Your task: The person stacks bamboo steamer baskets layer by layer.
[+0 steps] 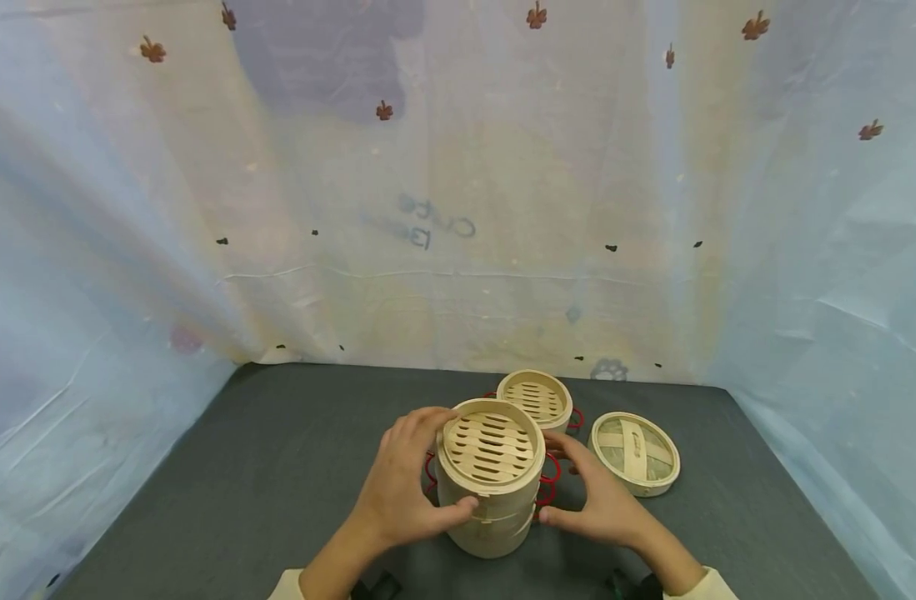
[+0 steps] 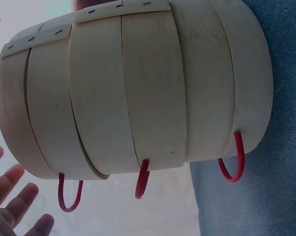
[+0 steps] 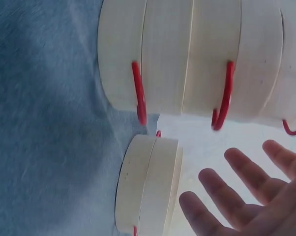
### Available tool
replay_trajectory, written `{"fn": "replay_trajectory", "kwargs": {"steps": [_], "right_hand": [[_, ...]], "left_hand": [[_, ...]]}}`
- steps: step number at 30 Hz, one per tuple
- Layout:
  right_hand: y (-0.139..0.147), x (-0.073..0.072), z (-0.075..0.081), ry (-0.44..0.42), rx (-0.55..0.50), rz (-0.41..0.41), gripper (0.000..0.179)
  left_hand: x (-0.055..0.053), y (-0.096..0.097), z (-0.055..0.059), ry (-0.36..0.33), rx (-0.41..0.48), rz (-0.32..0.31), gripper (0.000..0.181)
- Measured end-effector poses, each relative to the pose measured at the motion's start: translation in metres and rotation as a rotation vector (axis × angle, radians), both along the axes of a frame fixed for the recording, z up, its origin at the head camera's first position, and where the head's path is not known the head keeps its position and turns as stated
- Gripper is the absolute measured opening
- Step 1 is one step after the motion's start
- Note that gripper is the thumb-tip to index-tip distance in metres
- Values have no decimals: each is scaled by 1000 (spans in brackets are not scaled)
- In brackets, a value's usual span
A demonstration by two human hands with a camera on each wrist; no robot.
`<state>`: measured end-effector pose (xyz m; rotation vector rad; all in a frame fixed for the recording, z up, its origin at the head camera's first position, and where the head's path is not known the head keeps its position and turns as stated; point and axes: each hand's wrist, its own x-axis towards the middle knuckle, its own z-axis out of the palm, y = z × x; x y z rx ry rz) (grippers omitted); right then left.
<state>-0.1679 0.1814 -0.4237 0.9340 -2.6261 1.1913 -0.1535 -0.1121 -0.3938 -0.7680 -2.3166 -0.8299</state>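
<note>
A stack of round bamboo steamer baskets (image 1: 495, 521) stands upright on the dark table. Its slatted top tier (image 1: 490, 447) faces up, and red loop handles (image 2: 142, 178) stick out from the tiers. On its left side is my left hand (image 1: 408, 479), fingers spread by the top rim and thumb across the front. Beyond the right side my right hand (image 1: 596, 496) is spread, its fingers reaching past the red handles. In the right wrist view those fingers (image 3: 246, 182) are straight and apart from the stack. Neither hand grips a tier.
Just behind the stack stands another bamboo steamer basket (image 1: 534, 396) with red handles. A woven bamboo lid (image 1: 634, 452) lies to the right, past my right hand. Pale plastic sheeting (image 1: 458, 300) hangs around the table (image 1: 307, 467) at the back and sides.
</note>
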Motion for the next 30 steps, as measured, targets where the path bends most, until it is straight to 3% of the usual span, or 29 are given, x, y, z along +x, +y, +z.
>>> {"fn": "replay_trajectory", "kwargs": {"steps": [4, 11, 16, 30], "right_hand": [[6, 2, 2, 11, 14, -18, 83], [21, -3, 4, 182, 169, -107, 67], [28, -9, 6, 241, 229, -160, 59], [31, -27, 0, 348, 270, -230, 51]], "left_hand": [[-1, -2, -1, -47, 15, -6, 90], [-6, -6, -7, -127, 37, -14, 93], [-8, -8, -11, -196, 54, -9, 92], [-10, -10, -15, -194, 41, -8, 90]]}}
